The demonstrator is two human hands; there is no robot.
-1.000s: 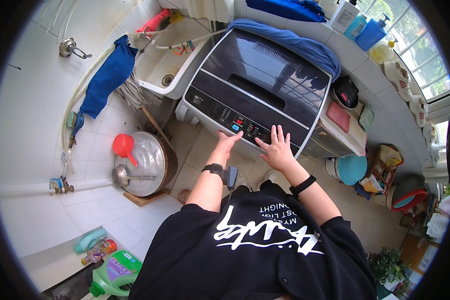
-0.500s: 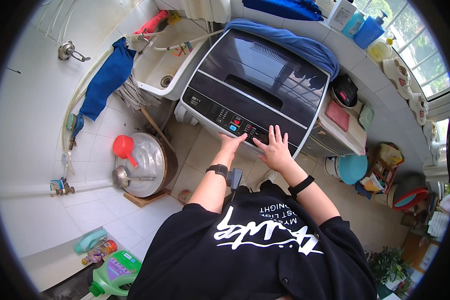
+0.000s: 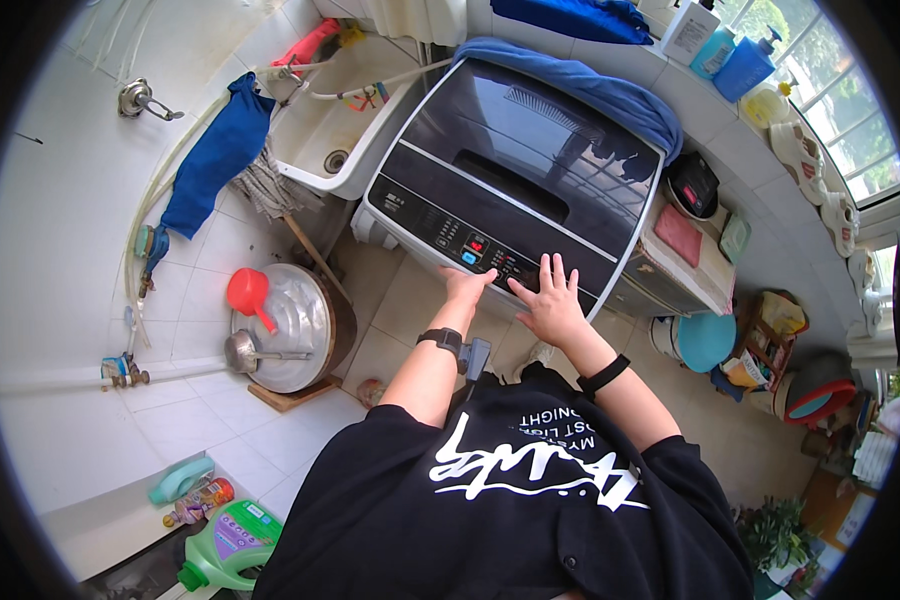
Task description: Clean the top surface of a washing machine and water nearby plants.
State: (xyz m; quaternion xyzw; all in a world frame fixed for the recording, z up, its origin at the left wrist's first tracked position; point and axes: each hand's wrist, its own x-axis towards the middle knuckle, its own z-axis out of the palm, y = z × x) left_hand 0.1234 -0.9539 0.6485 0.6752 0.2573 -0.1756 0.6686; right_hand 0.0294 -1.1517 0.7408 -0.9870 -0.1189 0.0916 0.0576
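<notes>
Left hand (image 3: pixel 467 287): your fingertips press the washing machine (image 3: pixel 515 180) control panel (image 3: pixel 475 245), holding nothing.
Right hand (image 3: pixel 550 305): your fingers splayed flat, just beside.

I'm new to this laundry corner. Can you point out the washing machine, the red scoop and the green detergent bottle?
washing machine (image 3: pixel 530 140): head view, on its dark closed lid.
red scoop (image 3: pixel 247 291): head view, on its cup.
green detergent bottle (image 3: pixel 232 543): head view, on its body.

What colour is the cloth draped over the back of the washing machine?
Blue; the cloth lies along the washing machine's rear edge, clearest in the head view.
</notes>
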